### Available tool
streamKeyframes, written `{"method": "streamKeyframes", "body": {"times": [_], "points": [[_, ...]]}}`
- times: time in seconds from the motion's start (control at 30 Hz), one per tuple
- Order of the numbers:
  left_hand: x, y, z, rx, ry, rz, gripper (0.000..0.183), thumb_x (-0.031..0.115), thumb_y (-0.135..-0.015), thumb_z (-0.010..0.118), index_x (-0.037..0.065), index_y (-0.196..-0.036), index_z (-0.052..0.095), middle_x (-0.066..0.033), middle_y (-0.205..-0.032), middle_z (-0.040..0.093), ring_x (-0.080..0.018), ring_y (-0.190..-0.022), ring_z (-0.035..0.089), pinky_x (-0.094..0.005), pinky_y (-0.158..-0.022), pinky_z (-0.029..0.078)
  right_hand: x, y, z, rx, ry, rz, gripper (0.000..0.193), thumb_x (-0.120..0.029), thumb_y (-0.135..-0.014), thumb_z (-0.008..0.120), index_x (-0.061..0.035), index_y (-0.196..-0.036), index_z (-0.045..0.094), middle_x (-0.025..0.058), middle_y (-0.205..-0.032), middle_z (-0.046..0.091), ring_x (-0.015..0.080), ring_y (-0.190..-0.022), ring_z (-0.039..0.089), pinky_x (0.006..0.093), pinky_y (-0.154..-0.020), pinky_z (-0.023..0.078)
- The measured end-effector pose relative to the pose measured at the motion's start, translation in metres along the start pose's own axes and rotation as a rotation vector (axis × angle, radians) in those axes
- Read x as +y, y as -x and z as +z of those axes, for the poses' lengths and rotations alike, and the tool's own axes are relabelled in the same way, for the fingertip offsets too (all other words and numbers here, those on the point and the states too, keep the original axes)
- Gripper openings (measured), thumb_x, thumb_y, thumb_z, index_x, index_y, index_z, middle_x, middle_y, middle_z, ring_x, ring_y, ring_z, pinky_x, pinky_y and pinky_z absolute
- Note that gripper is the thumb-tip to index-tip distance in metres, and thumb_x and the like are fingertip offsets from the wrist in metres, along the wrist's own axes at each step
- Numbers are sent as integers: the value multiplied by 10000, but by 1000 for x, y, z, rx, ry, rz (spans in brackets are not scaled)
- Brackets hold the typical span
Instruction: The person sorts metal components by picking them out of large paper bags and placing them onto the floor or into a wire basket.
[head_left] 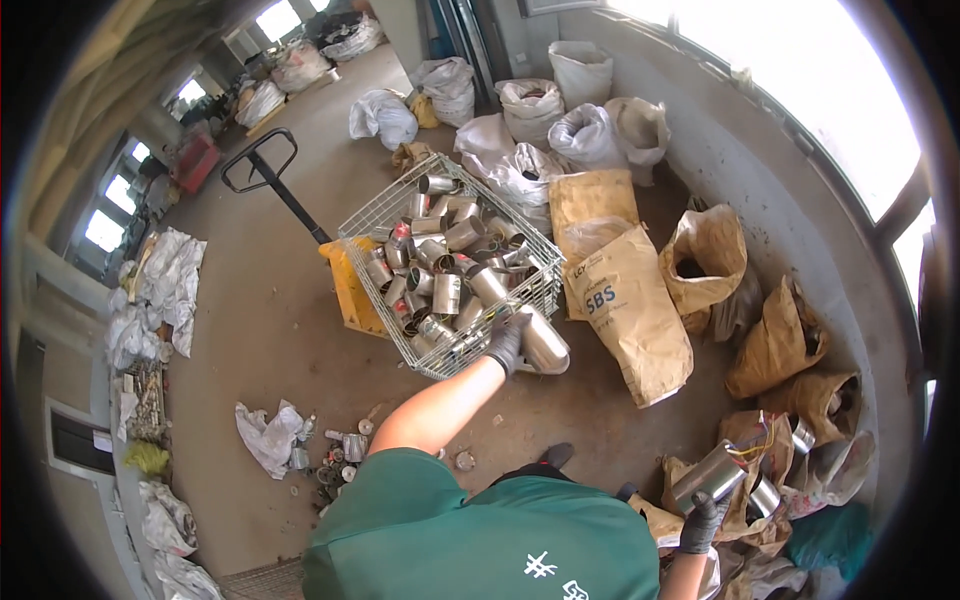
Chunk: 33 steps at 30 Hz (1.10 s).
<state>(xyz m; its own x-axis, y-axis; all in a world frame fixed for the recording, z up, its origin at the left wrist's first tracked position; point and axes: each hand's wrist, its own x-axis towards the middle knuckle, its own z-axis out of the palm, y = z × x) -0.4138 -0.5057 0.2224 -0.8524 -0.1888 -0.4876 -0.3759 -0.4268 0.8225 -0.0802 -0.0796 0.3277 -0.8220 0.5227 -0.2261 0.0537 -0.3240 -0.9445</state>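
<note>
Over the near right corner of a pale wire-mesh basket (550, 288) lies a smooth, silver metal can (543, 340), tilted, its rounded end toward me. My left hand (508, 338), in a dark grey glove, has its fingers curled closed against the side of that can, holding it. Low on my right, beside the heaped sacks, my right hand (703, 525), gloved the same, has its fingers bent around the lower side of a wired silver metal cylinder (708, 476); thin coloured wires (766, 436) loop out near its far end.

Inside the basket, shiny hollow cans (446, 293) are jumbled at all angles, some showing dark round mouths. Under the basket's left side I see a yellow metal pallet jack (352, 290), with a black loop handle (260, 162) sticking up. Just right of the basket, a creased brown paper sack (645, 340) with blue printing lies flattened; beyond it, bulging white woven sacks (531, 108) crowd the wall. Left of my feet, a crumpled whitish plastic sheet (268, 438) lies beside small metal scraps (345, 450) on the dusty, brownish floor (240, 320).
</note>
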Motion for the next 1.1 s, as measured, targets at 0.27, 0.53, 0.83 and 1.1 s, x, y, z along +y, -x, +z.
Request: {"method": "streamKeyframes", "body": {"times": [0.27, 0.53, 0.83, 1.1], "points": [[128, -102, -54, 247, 285, 141, 285, 411, -836, 675, 144, -859, 579, -1, -781, 577, -129, -654, 547, -285, -559, 457, -6, -3, 31, -33, 89, 139, 913, -160, -533, 863, -54, -1350, 469, 64, -1160, 562, 232, -1031, 546, 357, -902, 473], [3, 129, 123, -953, -760, 498, 436, 318, -894, 651, 8, -1197, 612, -195, -1128, 664, -325, -1074, 628, -374, -962, 480, -6, -48, 106, -351, 270, 190, 991, -12, -550, 776, -57, -1452, 369, 111, -1235, 578, 248, -1077, 593, 372, -915, 527], [-63, 99, 73, -784, -956, 285, 242, 215, -926, 571, 1, -1024, 630, -180, -920, 666, -292, -889, 652, -389, -810, 506, 80, -71, 86, -322, 587, 180, 970, -300, -738, 856, -24, -1501, 325, 205, -1366, 510, 306, -1257, 510, 411, -1030, 436], [75, -108, -12, -177, -1687, 407, 282, 212, -929, 484, 42, -985, 701, -196, -982, 699, -332, -931, 676, -430, -824, 519, 167, 43, -148, 235, 30, 816, 626, -567, -907, 593, -144, -1360, 503, 101, -994, 674, 234, -741, 645, 351, -596, 519]]}}
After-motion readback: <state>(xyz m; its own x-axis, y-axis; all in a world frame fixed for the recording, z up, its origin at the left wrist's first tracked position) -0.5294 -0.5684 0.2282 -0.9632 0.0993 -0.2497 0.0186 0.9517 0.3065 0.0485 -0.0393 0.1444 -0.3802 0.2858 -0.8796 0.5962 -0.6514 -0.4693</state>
